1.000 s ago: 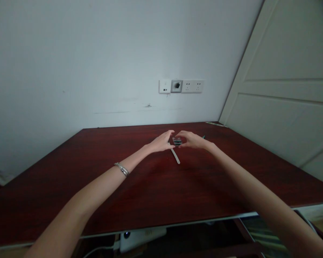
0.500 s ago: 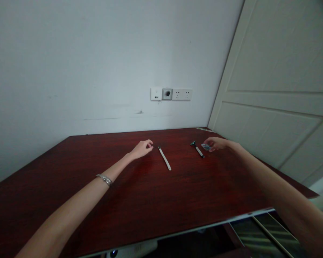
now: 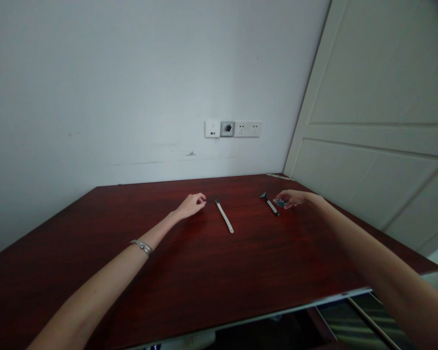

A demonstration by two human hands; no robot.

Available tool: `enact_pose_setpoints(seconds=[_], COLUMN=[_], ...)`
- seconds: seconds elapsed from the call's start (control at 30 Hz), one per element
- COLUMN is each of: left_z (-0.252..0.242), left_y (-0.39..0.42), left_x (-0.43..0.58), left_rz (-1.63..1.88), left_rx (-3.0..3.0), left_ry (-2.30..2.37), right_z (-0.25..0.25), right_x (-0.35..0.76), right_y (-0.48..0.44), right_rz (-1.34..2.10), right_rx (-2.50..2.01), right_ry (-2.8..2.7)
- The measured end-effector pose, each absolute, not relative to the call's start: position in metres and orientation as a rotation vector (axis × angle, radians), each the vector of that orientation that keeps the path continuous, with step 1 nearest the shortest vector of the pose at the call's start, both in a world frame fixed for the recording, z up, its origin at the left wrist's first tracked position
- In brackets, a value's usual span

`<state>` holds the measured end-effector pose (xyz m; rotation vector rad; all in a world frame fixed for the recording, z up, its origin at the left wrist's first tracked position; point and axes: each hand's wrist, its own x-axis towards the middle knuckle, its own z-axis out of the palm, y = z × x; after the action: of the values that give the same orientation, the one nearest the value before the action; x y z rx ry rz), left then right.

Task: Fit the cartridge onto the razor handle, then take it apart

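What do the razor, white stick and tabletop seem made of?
Razor: probably matte plastic, given its dull grey and black look. White stick: likely smooth plastic, being mostly evenly pale. Tabletop: wood or laminate, satin, from its dark red streaks and soft sheen.

Lighting: dim, cool, diffuse. Wall [image 3: 149,92]: showing palest left of the socket strip [image 3: 232,129], a soft shadow band rising above it. Tabletop [image 3: 211,272]: lying dark below the strip, sheen faint. Clear packet [image 3: 278,201], below right: blurring. Door [image 3: 379,87], right: leaning, stretching edgeward, its far corner darkening.
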<state>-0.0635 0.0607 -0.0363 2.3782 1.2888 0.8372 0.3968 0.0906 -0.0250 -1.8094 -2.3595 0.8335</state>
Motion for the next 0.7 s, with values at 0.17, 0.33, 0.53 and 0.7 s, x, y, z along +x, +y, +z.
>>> enact_pose_setpoints(seconds=[0.17,0.33,0.53,0.7], left_z=[-0.037,-0.037,-0.044,-0.049], left_y=[0.061,0.060,0.061,0.059], left_x=[-0.068,-0.075,-0.079,-0.083], left_rz=[0.856,0.890,0.987,1.050], left_rx=[2.366,2.329,2.236,2.206], left_ry=[1.301,1.354,1.446,1.455], right_z=[-0.016,0.011,0.006,-0.014], right_x=[0.393,0.335,0.211,0.162], right_y=[0.090,0.072,0.021,0.010], right_rz=[0.768,0.542,0.588,0.186], right_rx=[-1.968,-1.741,-1.484,-1.627], right_ry=[-2.156,-2.064,-2.384,-2.476])
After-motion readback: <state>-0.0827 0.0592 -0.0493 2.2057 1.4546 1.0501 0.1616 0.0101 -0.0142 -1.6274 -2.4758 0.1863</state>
